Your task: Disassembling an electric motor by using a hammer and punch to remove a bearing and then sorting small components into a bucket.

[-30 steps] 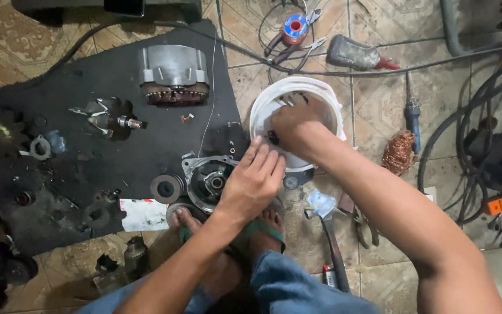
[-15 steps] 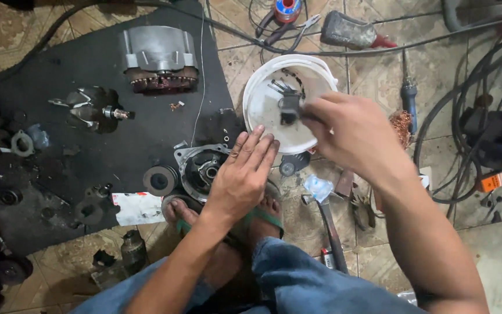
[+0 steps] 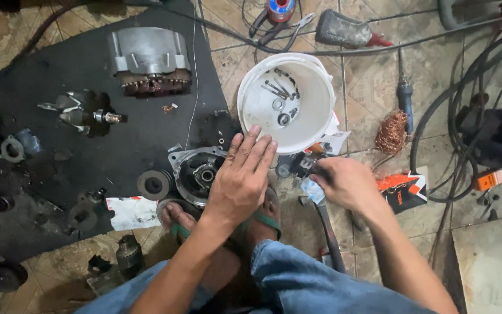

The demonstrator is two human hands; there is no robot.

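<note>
My left hand [image 3: 242,180] lies flat, fingers stretched out, on the right edge of a grey metal motor housing [image 3: 196,170] at the edge of a black mat [image 3: 88,163]. My right hand [image 3: 347,183] is low over the tiled floor just below a white bucket [image 3: 250,87]. Its fingers are closed on a small dark metal part [image 3: 304,165]. Inside the bucket lie several bolts and washers [image 3: 280,99]. My feet in green-strapped sandals sit under the left hand.
On the mat are a stator with copper windings [image 3: 149,61], a rotor [image 3: 82,113] and a dark pulley disc [image 3: 153,185]. A copper wire ball [image 3: 390,132], a screwdriver [image 3: 405,96], an orange-black box [image 3: 405,189] and black cables [image 3: 454,116] crowd the right.
My right hand lifted a small dark part out of the white bucket and brought it down to the floor beside it. My left hand stayed on the housing.
</note>
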